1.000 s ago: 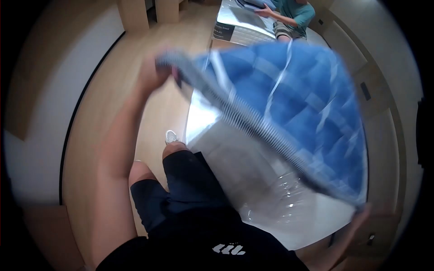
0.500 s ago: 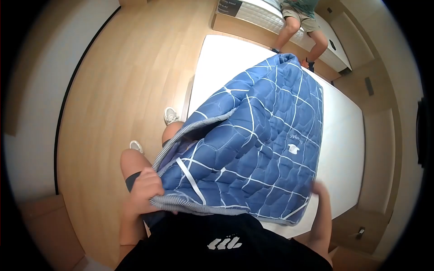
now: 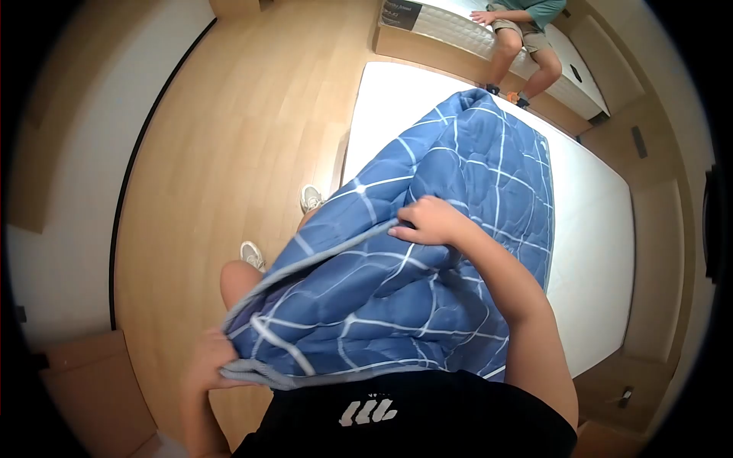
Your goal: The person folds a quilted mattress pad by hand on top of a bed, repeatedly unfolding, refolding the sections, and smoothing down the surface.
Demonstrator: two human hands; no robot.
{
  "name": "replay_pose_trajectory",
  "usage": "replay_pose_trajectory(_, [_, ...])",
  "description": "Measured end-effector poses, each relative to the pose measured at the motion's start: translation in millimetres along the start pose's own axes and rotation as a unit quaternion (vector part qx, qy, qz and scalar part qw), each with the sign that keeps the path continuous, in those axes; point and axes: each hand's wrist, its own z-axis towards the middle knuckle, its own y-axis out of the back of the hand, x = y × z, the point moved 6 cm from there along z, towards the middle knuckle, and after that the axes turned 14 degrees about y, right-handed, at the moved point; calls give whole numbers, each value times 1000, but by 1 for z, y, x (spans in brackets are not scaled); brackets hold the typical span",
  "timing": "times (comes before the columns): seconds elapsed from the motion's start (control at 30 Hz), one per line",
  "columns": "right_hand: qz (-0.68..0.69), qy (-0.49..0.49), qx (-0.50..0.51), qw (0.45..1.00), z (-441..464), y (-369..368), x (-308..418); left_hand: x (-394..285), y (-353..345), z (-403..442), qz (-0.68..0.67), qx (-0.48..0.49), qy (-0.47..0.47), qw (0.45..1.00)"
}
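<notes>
A blue quilted mattress pad point(image 3: 489, 183) with white grid lines and grey edging lies partly folded over the white mattress point(image 3: 592, 252). Its near end is lifted against my black shirt, and a white corner strap point(image 3: 281, 345) shows there. At the lower left, my left hand point(image 3: 211, 360) is closed on the pad's corner, slightly blurred. My right hand point(image 3: 431, 221) reaches across the pad, its fingers curled round the folded edge near the middle. The pad hides part of my legs.
Beyond the mattress, another person point(image 3: 519, 46) sits on a second bed point(image 3: 450, 38), feet near this mattress's far edge. A cardboard box point(image 3: 95, 389) stands at lower left on the wooden floor point(image 3: 221, 153). Wood panelling point(image 3: 660, 252) runs along the right.
My right hand has moved from the pad's right near corner to the folded edge in the middle. My left hand has pulled its corner outward to the left and down.
</notes>
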Motion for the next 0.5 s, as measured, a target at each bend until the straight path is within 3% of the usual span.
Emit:
replay_pose_trajectory(0.03, [37, -19, 24, 999, -24, 0, -14, -9, -5, -4, -12, 2, 54, 998])
replay_pose_trajectory(0.07, [65, 20, -35, 997, -46, 5, -18, -14, -22, -7, -78, 36, 151, 985])
replay_pose_trajectory(0.13, [-21, 112, -147, 983, -64, 3, -14, 11, -70, -12, -208, 96, 332, 915])
replay_pose_trajectory(0.23, [-117, 159, -293, 936, -62, 13, 14, 44, -107, -5, -285, 159, 251, 911])
replay_pose_trajectory(0.27, [-131, 162, -343, 916, -71, 23, 17, 87, -141, -30, -321, 252, 369, 835])
replay_pose_trajectory(0.37, [-165, 145, -452, 864, -96, 48, 33, 118, -138, 5, -412, 223, 431, 771])
replay_pose_trajectory(0.4, [-169, 137, -474, 853, -103, 50, 38, 107, -117, 45, -221, 190, 336, 896])
replay_pose_trajectory(0.43, [-170, 130, -495, 842, -110, 51, 41, 75, -97, 91, -18, 144, 221, 964])
replay_pose_trajectory(0.5, [-169, 114, -506, 838, -117, 48, 44, 36, -84, 171, 126, 221, 297, 921])
